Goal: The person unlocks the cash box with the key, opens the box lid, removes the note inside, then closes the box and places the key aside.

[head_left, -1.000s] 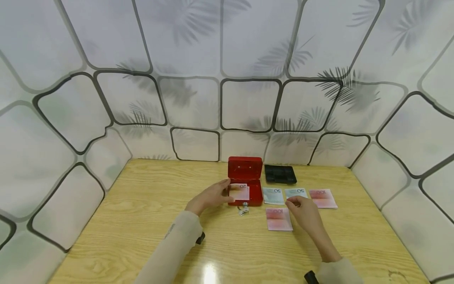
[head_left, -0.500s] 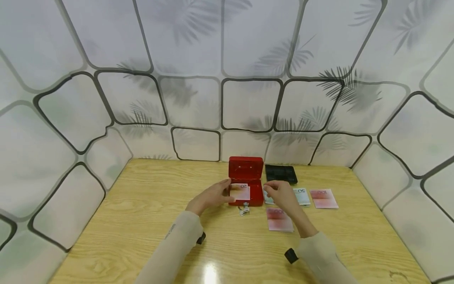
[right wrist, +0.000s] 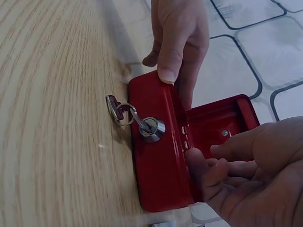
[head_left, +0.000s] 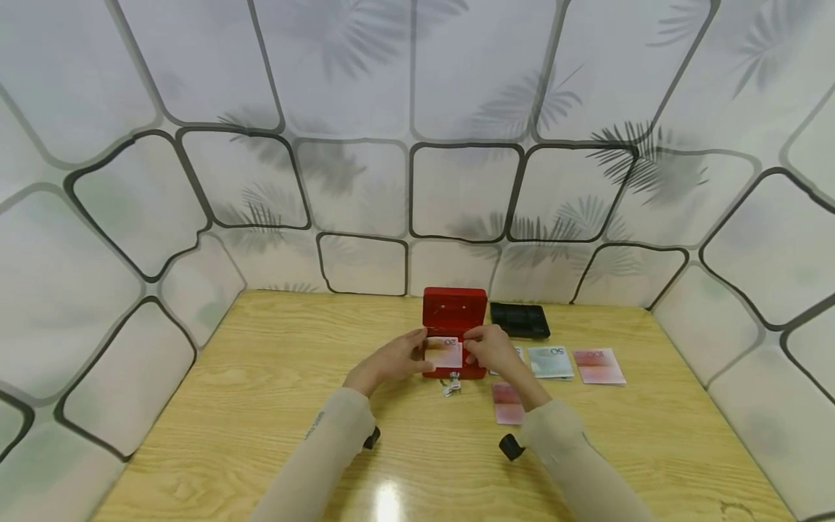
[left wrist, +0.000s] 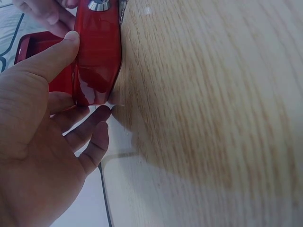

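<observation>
On wood, our left hand grips the red box; our right hand, fingers curled, seemingly pinches the note above it.

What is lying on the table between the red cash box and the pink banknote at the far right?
In the head view, between the red cash box and the pink banknote lies a greenish 50 note; the right hand hides another note.

A: Bright, even light from above. An overhead lamp glares white off the glossy tabletop at the near edge of the head view.

B: Shadows are soft and short. The head view bows strongly, bending the wall panels at its edges.

A: In the wrist views the left hand and right hand sit close and soft; the wood grain smears towards the borders.
</observation>
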A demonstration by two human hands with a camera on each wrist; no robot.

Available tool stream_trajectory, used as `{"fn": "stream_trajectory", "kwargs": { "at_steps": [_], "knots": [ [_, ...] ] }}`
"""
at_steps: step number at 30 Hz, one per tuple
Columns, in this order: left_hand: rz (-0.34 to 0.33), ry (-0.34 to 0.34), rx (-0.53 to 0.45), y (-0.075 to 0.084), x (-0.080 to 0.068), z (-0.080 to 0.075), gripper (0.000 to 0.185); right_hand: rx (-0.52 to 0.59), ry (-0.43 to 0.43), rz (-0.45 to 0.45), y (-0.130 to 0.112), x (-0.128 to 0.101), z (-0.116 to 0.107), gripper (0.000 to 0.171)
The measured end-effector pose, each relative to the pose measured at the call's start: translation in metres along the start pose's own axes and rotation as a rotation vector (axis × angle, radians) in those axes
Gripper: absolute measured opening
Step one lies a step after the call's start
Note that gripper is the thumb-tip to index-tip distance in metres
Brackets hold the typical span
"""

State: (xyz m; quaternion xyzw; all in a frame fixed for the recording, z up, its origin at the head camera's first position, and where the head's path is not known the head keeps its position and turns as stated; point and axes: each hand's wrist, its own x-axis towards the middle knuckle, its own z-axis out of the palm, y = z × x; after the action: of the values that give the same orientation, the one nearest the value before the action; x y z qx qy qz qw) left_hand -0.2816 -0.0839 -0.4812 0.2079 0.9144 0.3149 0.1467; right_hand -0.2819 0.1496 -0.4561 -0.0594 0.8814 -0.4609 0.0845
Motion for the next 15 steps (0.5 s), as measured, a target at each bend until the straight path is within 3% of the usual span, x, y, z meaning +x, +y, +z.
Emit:
{"fn": "stream_trajectory", "kwargs": {
  "at_steps": [15],
  "knots": [
    [0.008, 0.003, -0.009, 0.001, -0.001, -0.001, 0.082, -0.042, -0.033, 0.015, 0.009, 0.014, 0.017, 0.027]
  ]
}}
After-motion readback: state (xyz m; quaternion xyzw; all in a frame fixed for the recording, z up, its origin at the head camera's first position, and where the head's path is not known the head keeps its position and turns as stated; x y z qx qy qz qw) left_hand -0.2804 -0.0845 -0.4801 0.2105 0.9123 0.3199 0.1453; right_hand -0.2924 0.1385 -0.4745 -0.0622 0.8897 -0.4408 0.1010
